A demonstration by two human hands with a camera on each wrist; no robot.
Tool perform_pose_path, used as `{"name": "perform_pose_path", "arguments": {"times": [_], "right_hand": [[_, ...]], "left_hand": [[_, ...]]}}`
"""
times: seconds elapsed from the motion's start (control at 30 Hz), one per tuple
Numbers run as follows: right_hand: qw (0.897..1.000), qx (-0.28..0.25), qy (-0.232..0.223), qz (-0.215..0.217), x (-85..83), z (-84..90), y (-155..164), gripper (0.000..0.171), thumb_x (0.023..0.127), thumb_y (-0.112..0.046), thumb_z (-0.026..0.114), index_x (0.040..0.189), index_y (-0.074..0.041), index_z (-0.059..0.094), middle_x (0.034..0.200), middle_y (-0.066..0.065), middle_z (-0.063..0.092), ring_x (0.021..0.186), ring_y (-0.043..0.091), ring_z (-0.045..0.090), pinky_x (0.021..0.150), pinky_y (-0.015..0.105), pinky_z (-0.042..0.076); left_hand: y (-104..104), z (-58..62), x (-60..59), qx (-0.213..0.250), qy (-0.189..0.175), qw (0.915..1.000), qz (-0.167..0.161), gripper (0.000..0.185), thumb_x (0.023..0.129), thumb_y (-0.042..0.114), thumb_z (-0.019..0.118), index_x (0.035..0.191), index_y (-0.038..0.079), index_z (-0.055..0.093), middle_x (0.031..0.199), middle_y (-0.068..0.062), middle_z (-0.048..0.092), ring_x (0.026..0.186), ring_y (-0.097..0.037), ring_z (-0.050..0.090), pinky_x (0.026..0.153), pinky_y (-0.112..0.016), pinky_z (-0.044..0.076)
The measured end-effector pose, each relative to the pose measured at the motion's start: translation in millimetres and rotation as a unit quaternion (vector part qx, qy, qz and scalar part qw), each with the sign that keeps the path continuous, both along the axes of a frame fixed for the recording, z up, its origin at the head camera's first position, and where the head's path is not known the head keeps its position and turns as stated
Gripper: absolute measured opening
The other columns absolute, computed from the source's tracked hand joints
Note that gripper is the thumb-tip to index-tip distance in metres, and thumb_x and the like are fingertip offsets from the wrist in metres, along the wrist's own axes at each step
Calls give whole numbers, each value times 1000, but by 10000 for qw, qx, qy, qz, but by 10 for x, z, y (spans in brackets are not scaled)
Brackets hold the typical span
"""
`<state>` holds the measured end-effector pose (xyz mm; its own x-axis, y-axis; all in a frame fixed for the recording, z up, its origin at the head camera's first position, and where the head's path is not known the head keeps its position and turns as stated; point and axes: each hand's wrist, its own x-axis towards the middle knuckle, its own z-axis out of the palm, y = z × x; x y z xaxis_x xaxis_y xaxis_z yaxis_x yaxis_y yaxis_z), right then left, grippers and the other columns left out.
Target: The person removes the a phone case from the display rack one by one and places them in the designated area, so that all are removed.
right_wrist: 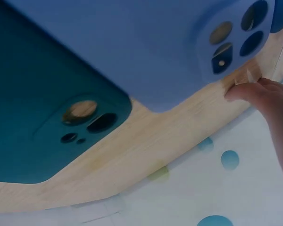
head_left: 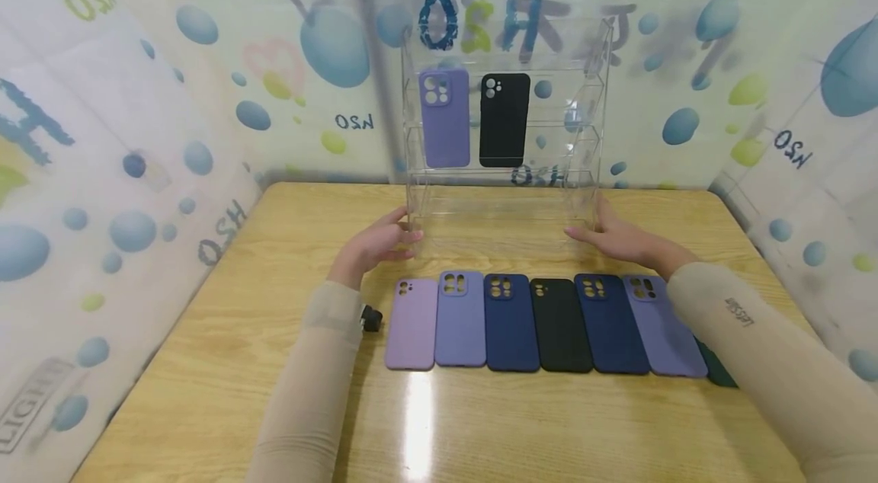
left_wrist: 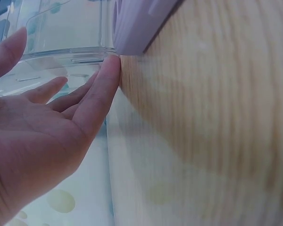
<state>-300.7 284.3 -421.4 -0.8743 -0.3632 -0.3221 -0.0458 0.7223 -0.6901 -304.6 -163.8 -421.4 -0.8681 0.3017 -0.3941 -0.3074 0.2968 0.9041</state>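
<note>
A clear acrylic tiered display rack (head_left: 504, 201) stands upright toward the back of the table. In its tiers lean a purple phone case (head_left: 446, 129) and a black phone case (head_left: 504, 117). My left hand (head_left: 384, 239) is at the rack's lower left side, its fingers nearly straight and touching the edge, thumb apart. At the lower right side, my right hand (head_left: 620, 233) grips the rack, thumb in front and fingers behind. A row of phone cases lies before the rack: lilac (head_left: 411, 327), purple (head_left: 461, 323), navy (head_left: 513, 327), black (head_left: 562, 327) and others.
A dark green phone case (right_wrist: 47, 136) ends the row at right, partly under my right sleeve in the head view. A small black object (head_left: 372, 318) sits beside my left wrist. Patterned sheets (head_left: 329, 87) hang behind and beside the wooden table (head_left: 226, 361).
</note>
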Motion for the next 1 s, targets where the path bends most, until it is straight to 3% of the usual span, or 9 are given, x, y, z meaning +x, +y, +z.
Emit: {"name": "perform_pose_path", "arguments": {"times": [0.1,0.23,0.43,0.63,0.73,0.83,0.9,1.0], "right_hand": [[9999,2,39,103,12,-13,-33,112,107,-67,45,156,-20,-44,174,23,-26,160,58,1,127,78,9],[9997,-77,-133,165,34,-7,-66,102,109,-68,40,159,-27,-39,172,10,-38,161,55,-11,125,80,3],[9993,26,-362,131,44,14,-101,104,108,-71,38,158,-25,-41,170,10,-41,161,53,-14,127,78,3],[9994,-182,-257,116,23,-28,-98,105,108,-68,41,157,-29,-42,174,17,-30,162,56,-1,127,78,5],[9994,-247,-226,104,28,-40,-83,102,109,-64,42,158,-30,-42,176,21,-22,161,56,7,126,79,7],[9995,-262,-177,90,41,-40,-72,101,110,-62,43,159,-31,-40,176,21,-23,161,57,7,126,79,7],[9995,-293,-112,77,41,-47,-74,102,109,-62,45,160,-33,-39,177,18,-24,162,56,8,127,79,7],[9995,-312,2,98,24,-56,-66,105,107,-65,47,160,-34,-38,177,15,-26,162,55,7,127,78,6]], "left_hand": [[6,12,-4,-8,25,10000,-43,83,109,14,58,174,22,6,176,-20,23,156,-36,40,121,-48,48],[2,49,-7,-48,63,9999,-73,82,110,14,57,174,23,7,176,-20,23,156,-37,40,122,-49,48],[-2,82,-18,-165,166,9996,-150,80,110,14,57,174,24,10,175,-21,25,155,-37,42,122,-50,48],[-30,49,32,-800,860,9920,-473,75,111,22,56,173,13,14,167,-27,38,142,-42,56,116,-52,52],[-54,73,52,-1380,1265,9800,-679,75,110,28,59,171,8,19,161,-30,46,132,-43,63,109,-51,57],[-80,188,34,-1991,1529,9646,-810,75,109,33,61,169,7,25,159,-30,49,130,-45,64,106,-52,59],[-110,323,-3,-2475,1804,9486,-801,74,109,39,61,168,8,29,159,-28,50,135,-46,61,111,-56,55],[-109,635,-61,-2963,2345,9244,-516,71,108,43,61,165,8,36,159,-25,51,139,-47,57,115,-61,50]]}}
